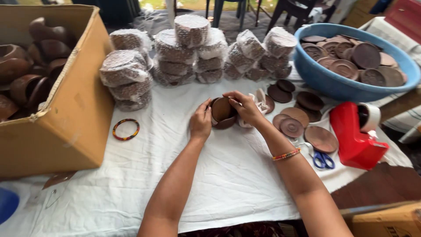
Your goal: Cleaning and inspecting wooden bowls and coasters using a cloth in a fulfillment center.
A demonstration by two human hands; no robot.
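Fingers: left hand and right hand closed around brown bowl.
Bowl: round, smooth, matte, wood-like.
Bench: draped in wrinkled white cloth.

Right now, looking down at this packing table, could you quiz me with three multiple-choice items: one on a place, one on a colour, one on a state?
1. Where do the scissors lie?
A. left of the cardboard box
B. beside the red tape dispenser
C. in the basin

2. What colour is the basin of clay lids?
A. blue
B. green
C. white

3. How is the brown clay pot held?
A. by no hand
B. by one hand
C. between the left hand and right hand

Answers: B, their blue handles lie by the dispenser; A, its wall is blue; C, both hands touch it.
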